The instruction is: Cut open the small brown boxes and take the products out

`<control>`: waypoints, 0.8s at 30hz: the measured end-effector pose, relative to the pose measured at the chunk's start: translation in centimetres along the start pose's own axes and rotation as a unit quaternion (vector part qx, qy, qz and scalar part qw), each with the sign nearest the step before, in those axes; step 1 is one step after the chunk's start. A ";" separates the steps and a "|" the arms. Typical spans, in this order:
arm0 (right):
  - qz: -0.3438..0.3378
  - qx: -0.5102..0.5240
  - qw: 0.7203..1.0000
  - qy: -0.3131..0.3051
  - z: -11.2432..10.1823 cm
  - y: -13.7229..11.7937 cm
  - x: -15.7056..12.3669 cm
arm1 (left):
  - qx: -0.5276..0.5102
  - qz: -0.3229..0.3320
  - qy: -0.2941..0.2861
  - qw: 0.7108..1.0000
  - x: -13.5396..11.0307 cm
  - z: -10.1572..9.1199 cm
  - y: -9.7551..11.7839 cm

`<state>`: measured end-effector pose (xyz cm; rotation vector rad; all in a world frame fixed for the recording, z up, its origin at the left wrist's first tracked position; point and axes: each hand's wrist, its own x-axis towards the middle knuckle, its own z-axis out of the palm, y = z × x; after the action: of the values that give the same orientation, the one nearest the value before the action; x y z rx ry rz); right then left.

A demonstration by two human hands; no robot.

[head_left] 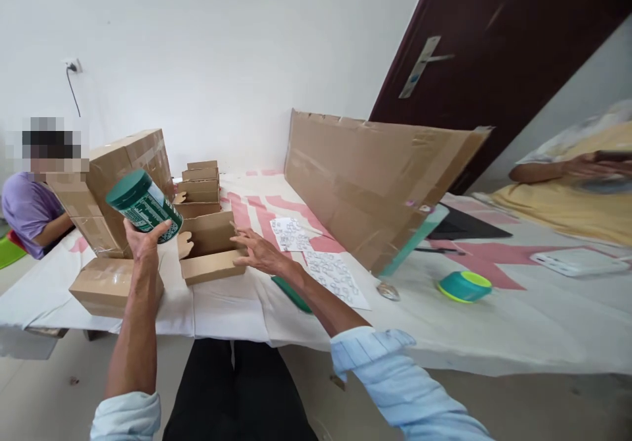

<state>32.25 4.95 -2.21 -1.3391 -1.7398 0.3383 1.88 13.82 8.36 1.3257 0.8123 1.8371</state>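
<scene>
My left hand [148, 235] is closed around a dark green canister [143, 205] with a green lid, tilted and raised over the table's left part. To its right stands an open cardboard box [213, 266], its flap up at the back. My right hand [259, 251] has its fingers spread at the right end of this box; whether they touch it I cannot tell. Behind it, several more open cardboard boxes [200, 187] stand in a row. Below my left hand lies a closed cardboard box [101, 286], partly hidden by my forearm.
Tall cardboard pieces stand at left [143, 158] and right [365, 184]. Printed sheets [330, 276] and a green flat object [292, 295] lie near my right forearm. Farther right is a teal bowl [464, 287]. One person sits at left, another at right.
</scene>
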 end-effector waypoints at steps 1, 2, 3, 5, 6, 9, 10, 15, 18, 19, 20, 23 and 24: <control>0.020 0.000 0.999 0.032 0.3 0.0 0.0 | 0.018 0.009 0.009 1.000 0.3 0.4 -0.1; 0.052 -0.002 0.996 0.073 0.5 0.0 0.2 | 0.036 0.022 0.018 0.999 0.6 0.8 -0.1; 0.089 -0.010 0.990 0.112 0.7 0.1 0.4 | 0.053 0.035 0.024 0.998 1.0 1.3 -0.2; 0.162 -0.051 0.975 0.141 0.9 0.1 1.2 | 0.080 0.056 0.031 0.995 1.7 2.3 -0.5; 0.189 -0.076 0.970 0.130 0.9 0.1 1.6 | 0.090 0.064 0.035 0.993 2.1 2.8 -0.7; 0.222 -0.123 0.965 0.072 0.9 -0.3 1.5 | 0.109 0.083 0.034 0.990 3.1 4.0 -1.6; 0.222 -0.126 0.965 0.065 0.8 -0.6 0.9 | 0.112 0.087 0.031 0.989 3.5 4.2 -2.1; 0.197 -0.121 0.970 0.069 0.0 -2.6 -5.8 | 0.120 0.046 0.000 0.992 4.2 4.5 -5.7; 0.227 -0.091 0.967 0.076 -0.9 -4.0 -8.8 | 0.120 -0.011 -0.051 0.991 3.4 4.7 -9.3; 0.235 -0.074 0.967 0.071 -1.2 -4.4 -9.2 | 0.126 -0.027 -0.070 0.989 2.9 4.9 -10.6; 0.240 -0.057 0.967 0.064 -1.5 -4.8 -9.5 | 0.136 -0.037 -0.090 0.986 2.5 5.1 -12.0; 0.256 -0.025 0.966 0.037 -2.3 -5.4 -9.3 | 0.158 -0.045 -0.153 0.975 1.2 5.9 -16.0; 0.263 -0.024 0.964 0.030 -2.5 -5.5 -9.2 | 0.160 -0.044 -0.172 0.971 0.9 6.2 -17.1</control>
<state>30.90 -5.94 -1.50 -1.8200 -1.3272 0.5451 10.84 24.35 -3.51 1.7202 0.9848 1.3897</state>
